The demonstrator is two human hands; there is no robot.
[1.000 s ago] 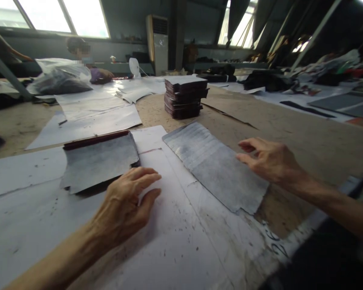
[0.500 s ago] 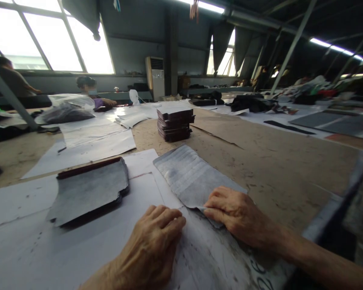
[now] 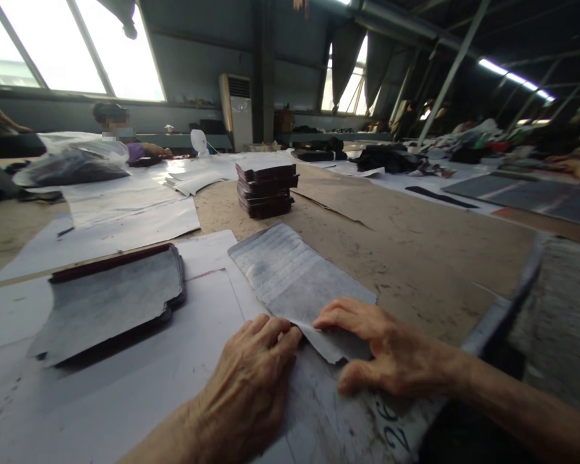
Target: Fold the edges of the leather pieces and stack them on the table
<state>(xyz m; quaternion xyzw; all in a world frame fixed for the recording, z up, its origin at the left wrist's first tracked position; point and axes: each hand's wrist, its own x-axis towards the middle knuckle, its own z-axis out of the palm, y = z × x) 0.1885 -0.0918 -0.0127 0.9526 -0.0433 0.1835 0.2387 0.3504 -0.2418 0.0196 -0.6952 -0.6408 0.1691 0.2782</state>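
A grey, fabric-like piece (image 3: pixel 309 277) with faint stripes lies slantwise on the table before me. At its near left edge, my left hand (image 3: pixel 258 367) is closed, thumb and forefinger pinching the border, which lifts slightly there. My right hand (image 3: pixel 372 341) rests its fingertips on top of the piece's near end. Its thumb is spread away, below the near edge, so this hand is open. To the left lies a stack of similar grey pieces (image 3: pixel 116 303) with dark red undersides and a notched right side.
Beyond the grey piece stands a bundled stack of dark red pieces (image 3: pixel 265 190). White paper sheets (image 3: pixel 135 212) and brown board (image 3: pixel 415 245) cover the table. A filled plastic bag (image 3: pixel 72 161) is at far left, with a person (image 3: pixel 135 151) behind it. Dark cloth (image 3: pixel 381 158) lies farther back.
My left hand has reached the grey piece's edge and pinched it. My right hand has loosened its pinch, its thumb moving away from the fingers. The view has turned slightly right.
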